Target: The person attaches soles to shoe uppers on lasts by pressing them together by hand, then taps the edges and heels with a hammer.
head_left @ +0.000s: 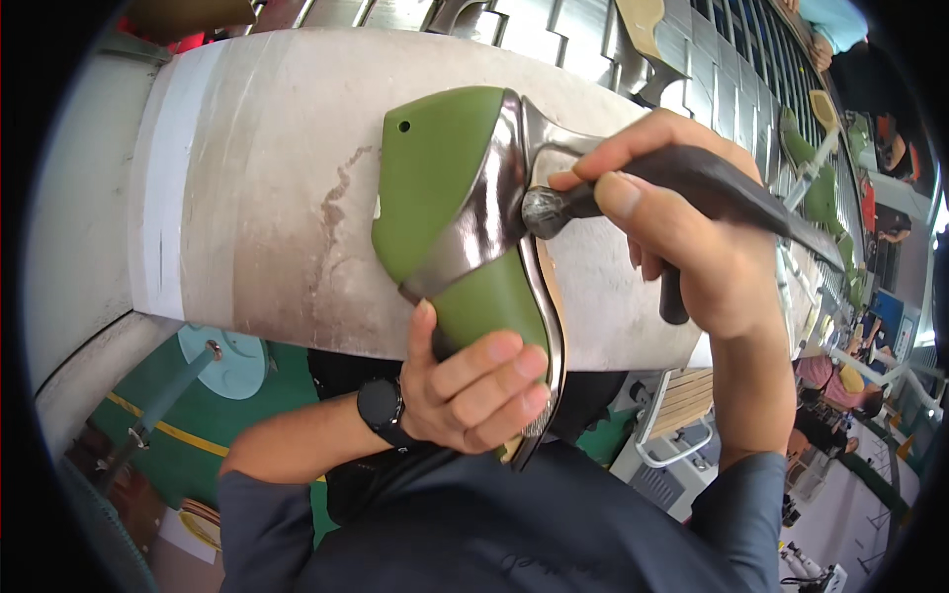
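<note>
A green shoe last carries a shiny dark metallic shoe upper, lying on its side with the sole edge facing right. My left hand wraps around the toe end, fingertips pressed on the sole side; the toe is partly hidden. In my right hand is a dark hammer, gripped by thumb and fingers. Its round, worn face touches or nearly touches the sole edge by the metallic heel. Part of the handle is covered by my fingers.
The work lies on a pale, stained, padded surface. Beyond it runs a slatted metal conveyor with shoe parts and more green lasts. A slatted wooden seat stands at lower right. Other people are farther off right.
</note>
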Demonstrator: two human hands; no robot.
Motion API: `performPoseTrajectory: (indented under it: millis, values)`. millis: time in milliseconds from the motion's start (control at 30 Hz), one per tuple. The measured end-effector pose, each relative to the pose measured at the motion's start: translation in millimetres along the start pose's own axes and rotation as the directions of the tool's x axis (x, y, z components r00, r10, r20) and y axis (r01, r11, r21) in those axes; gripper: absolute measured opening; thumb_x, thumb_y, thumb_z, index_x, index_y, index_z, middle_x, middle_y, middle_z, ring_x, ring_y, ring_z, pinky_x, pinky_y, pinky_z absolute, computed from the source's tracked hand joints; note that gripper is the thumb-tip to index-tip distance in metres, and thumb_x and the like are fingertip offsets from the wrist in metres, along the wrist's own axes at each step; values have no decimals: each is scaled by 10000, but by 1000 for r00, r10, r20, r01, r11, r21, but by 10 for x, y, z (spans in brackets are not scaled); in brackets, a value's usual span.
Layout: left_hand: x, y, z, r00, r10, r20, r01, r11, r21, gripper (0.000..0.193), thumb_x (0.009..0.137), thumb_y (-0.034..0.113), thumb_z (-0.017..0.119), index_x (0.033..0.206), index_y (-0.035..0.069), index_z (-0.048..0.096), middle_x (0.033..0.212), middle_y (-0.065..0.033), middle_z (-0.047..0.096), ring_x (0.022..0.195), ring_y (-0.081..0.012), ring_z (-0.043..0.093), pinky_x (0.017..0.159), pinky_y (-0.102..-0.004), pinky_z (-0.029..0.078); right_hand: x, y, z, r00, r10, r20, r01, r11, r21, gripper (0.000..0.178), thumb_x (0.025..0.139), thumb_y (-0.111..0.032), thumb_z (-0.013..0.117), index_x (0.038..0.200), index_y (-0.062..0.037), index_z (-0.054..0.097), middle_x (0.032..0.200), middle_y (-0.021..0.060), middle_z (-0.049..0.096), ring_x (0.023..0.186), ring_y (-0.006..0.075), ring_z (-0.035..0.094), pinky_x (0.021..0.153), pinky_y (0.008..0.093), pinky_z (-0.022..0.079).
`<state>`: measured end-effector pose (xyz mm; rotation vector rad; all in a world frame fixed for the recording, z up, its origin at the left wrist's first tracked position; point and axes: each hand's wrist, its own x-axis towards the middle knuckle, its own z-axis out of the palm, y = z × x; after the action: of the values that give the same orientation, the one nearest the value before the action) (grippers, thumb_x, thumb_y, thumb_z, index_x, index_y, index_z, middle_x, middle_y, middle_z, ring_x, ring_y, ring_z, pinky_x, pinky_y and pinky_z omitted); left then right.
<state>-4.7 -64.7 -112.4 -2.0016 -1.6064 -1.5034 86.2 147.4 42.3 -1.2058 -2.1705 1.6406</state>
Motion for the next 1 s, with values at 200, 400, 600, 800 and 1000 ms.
performPoseTrajectory:
  millis: [200, 400, 600, 800, 1000]
  values:
    - [88, 31, 15, 1000, 16, -2, -16, 1000, 21, 324, 1003, 155, 666, 1295, 107, 533, 1364, -100, 629, 1313, -278, 598, 1191, -722, 307, -108, 100, -153, 996, -12, 86, 9, 999, 37, 289, 892, -322, 753, 962, -42, 752, 722, 2, 658, 565, 69, 556, 488, 253, 447]
    - [93, 16, -24, 999, 38, -30, -37, 999, 33, 334, 1003, 135, 634, 1317, 69, 540, 1390, -156, 617, 1320, -335, 595, 1205, -693, 294, -219, 218, -110, 994, -10, 104, -10, 982, 189, 276, 900, -295, 736, 958, -26, 747, 780, 25, 690, 549, 69, 508, 483, 250, 440]
    - [35, -113, -148, 992, 110, 57, -116, 987, 114, 693, 912, 325, 769, 1424, 1, 432, 1418, -243, 542, 1336, -444, 552, 1202, -692, 296, -1090, 207, 211, 969, -137, -207, 169, 974, 148, 315, 941, -286, 737, 1046, 10, 726, 965, 130, 774, 581, 82, 584, 533, 216, 476]
    - [102, -69, -94, 990, 123, 62, -128, 988, 88, 716, 912, 330, 774, 1441, -4, 425, 1441, -252, 528, 1349, -449, 540, 1217, -681, 274, -1601, 281, 377, 782, -337, -524, 488, 855, 178, 346, 928, -249, 754, 1100, 46, 693, 1089, 210, 761, 665, 102, 650, 645, 246, 537]
    - [118, 76, -119, 994, 66, 86, -73, 995, 71, 801, 888, 333, 799, 1483, -16, 392, 1463, -260, 512, 1368, -459, 520, 1226, -666, 260, -1216, 252, 324, 953, -153, -260, 206, 959, 193, 172, 932, -95, 754, 1064, 14, 734, 870, 36, 763, 704, 41, 628, 625, 210, 493]
